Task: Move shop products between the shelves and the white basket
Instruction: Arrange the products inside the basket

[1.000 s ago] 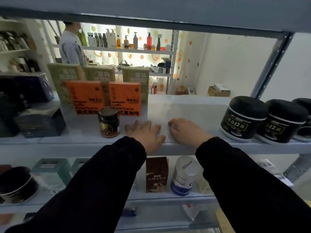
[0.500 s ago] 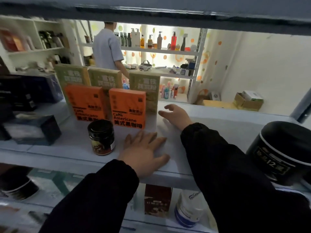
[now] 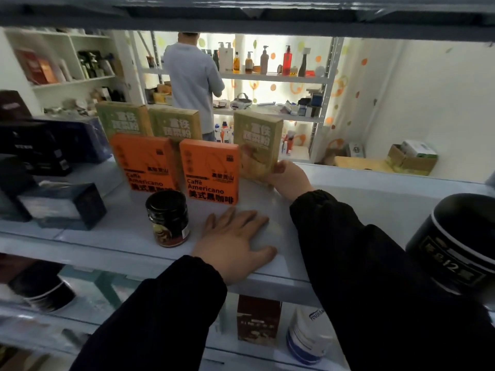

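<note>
My right hand [image 3: 288, 178] grips the lower right corner of a green box [image 3: 257, 141] standing at the back of the pale shelf [image 3: 348, 194]. The box tilts slightly. My left hand [image 3: 235, 242] lies flat, fingers spread, on the shelf's front edge. Two more green boxes [image 3: 174, 123] stand to the left at the back. In front of them stand two orange Caffè Americano boxes [image 3: 210, 170]. A small dark jar [image 3: 168, 218] stands left of my left hand. The white basket is not in view.
Black tubs [image 3: 455, 250] stand at the right of the shelf, dark boxes [image 3: 64, 204] at the left. A brown box [image 3: 258, 319] and a white bottle [image 3: 308, 333] stand on the shelf below. The shelf above hangs low overhead. A person [image 3: 192, 79] stands at a far rack.
My right hand reached forward along the shelf and took hold of the rightmost green box. My left hand stayed flat on the shelf. The view moved closer and to the left.
</note>
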